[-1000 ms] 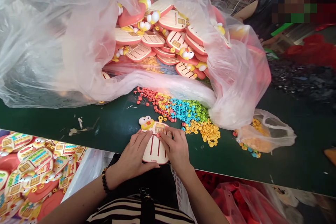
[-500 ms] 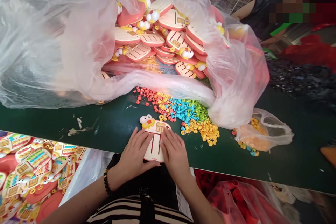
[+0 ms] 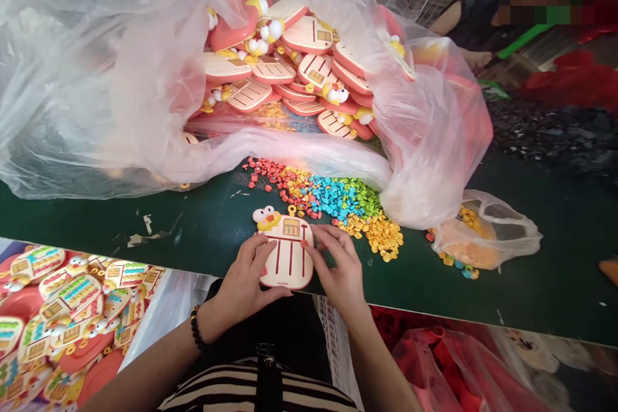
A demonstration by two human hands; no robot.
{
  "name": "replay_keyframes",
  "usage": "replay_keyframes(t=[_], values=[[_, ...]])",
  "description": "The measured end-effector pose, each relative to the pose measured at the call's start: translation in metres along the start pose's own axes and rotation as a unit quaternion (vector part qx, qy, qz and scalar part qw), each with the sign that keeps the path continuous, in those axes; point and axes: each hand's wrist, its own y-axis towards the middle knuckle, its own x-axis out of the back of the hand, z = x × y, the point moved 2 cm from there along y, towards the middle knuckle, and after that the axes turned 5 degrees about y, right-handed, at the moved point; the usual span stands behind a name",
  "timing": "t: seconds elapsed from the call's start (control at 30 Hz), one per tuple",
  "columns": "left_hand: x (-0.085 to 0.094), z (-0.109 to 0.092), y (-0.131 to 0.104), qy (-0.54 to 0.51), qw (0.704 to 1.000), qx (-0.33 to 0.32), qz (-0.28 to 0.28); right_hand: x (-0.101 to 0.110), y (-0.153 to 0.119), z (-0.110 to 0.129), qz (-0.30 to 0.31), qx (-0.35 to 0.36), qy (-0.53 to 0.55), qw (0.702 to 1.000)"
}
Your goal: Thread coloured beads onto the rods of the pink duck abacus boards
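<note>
A cream toy board (image 3: 290, 264) with a red rim, dark slots and a yellow big-eyed head lies at the table's near edge. My left hand (image 3: 244, 277) grips its left side, fingers along the edge and thumb at the bottom. At that edge, partly covered by my fingers, shows a red piece (image 3: 263, 271). My right hand (image 3: 340, 264) is at the right side, thumb and index finger closed around a small red bead (image 3: 304, 244) on the right-hand slot. Just beyond the board lie loose blue beads (image 3: 335, 199), with red, green and yellow ones around them.
A large clear plastic bag (image 3: 290, 145) at the back holds many similar boards without beads. Bead-filled boards (image 3: 72, 296) are heaped at lower left. A small bag (image 3: 483, 238) of yellow pieces sits on the right. A co-worker's arm (image 3: 451, 19) shows at upper right.
My right hand has drawn back to the right, uncovering the right-hand slot and a red bead. My left hand stays on the board, its fingers now further toward the left edge.
</note>
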Motion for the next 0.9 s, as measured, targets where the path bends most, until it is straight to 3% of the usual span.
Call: replay_keyframes(t=[0.13,0.3,0.47,0.53,0.6,0.67,0.77,0.8,0.9], values=[[0.003,-0.005,0.004,0.026,1.0,-0.013,0.011,0.009,-0.007,-0.015,0.048,0.028,-0.065,0.996],[0.003,-0.001,0.006,0.012,0.999,-0.028,0.016,-0.011,0.001,-0.022,0.065,0.077,-0.102,0.99],[0.001,0.001,0.007,-0.041,0.999,0.011,0.024,-0.054,0.026,0.002,0.106,0.105,-0.061,0.987],[0.001,0.001,0.007,-0.063,0.998,0.027,-0.004,-0.059,0.034,0.012,0.153,0.102,-0.023,0.983],[0.001,0.001,0.006,-0.065,0.998,0.02,-0.016,-0.049,0.037,0.014,0.199,0.101,0.035,0.974],[0.001,0.001,0.006,-0.049,0.999,0.016,-0.003,-0.028,0.039,0.003,0.173,0.076,0.058,0.98],[0.0,0.001,0.004,-0.009,1.0,0.008,0.01,0.001,0.04,-0.028,-0.001,0.0,-0.047,0.999],[0.0,0.0,0.004,0.005,1.0,-0.002,0.003,0.005,0.04,-0.038,-0.026,-0.005,-0.093,0.995],[0.0,-0.001,0.001,0.037,0.999,-0.03,-0.024,0.002,0.042,-0.055,0.0,0.013,-0.197,0.98]])
